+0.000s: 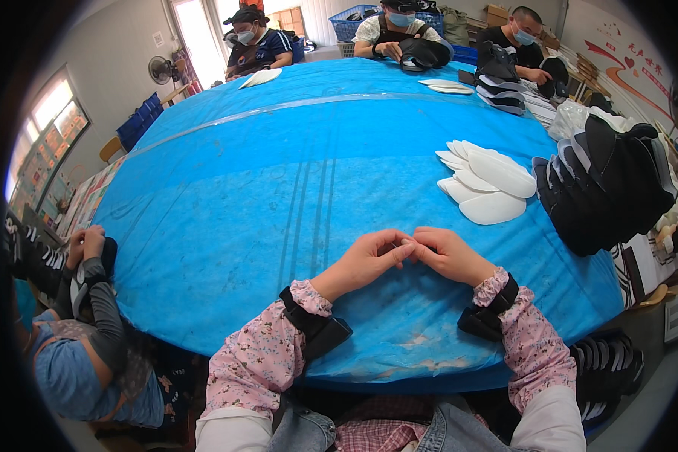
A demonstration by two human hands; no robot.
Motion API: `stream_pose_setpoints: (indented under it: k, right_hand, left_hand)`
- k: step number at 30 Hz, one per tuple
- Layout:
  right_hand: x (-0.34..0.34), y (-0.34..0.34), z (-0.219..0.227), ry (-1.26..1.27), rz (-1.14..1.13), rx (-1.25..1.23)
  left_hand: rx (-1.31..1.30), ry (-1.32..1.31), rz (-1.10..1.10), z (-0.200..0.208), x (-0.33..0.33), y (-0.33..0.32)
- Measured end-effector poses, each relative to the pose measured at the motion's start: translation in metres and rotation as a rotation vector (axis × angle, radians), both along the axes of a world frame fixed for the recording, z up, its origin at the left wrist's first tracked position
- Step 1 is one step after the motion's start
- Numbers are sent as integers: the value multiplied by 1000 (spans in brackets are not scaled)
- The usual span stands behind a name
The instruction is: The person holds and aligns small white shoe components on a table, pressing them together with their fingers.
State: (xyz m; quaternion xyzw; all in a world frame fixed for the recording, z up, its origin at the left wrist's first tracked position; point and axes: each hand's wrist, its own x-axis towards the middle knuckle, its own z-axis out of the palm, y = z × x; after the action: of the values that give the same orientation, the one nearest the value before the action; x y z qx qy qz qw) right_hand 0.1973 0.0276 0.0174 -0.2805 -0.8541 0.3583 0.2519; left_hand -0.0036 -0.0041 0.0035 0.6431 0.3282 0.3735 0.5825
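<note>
Over the near edge of the blue-covered table (226,203), my two hands meet at the fingertips. My left hand (366,260) is closed, thumb and forefinger pinched together. Against it is my right hand (450,255), also closed, its fingers curled inward. Whatever lies between the fingertips is too small or hidden to make out. Beyond my right hand is a fanned pile of white, sole-shaped flat pieces (492,209). To the right of that pile, a stack of black shoe uppers (606,188) with grey linings stands at the table's edge.
Across the table, three masked people handle dark shoe pieces; more white pieces (446,87) lie near them. Another person's hands (87,245) work at the left edge. More black uppers (606,361) sit low at my right, below table height. A fan (160,69) stands far left.
</note>
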Motion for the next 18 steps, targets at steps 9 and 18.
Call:
stream_pose_setpoints:
  k: [9,18]
  right_hand:
    - [0,1,0,2,-13,-35]
    - [-1,1,0,13,-13,-25]
  left_hand:
    - [33,54,21,2,0,1]
    - [28,61,-12,2,-2,1]
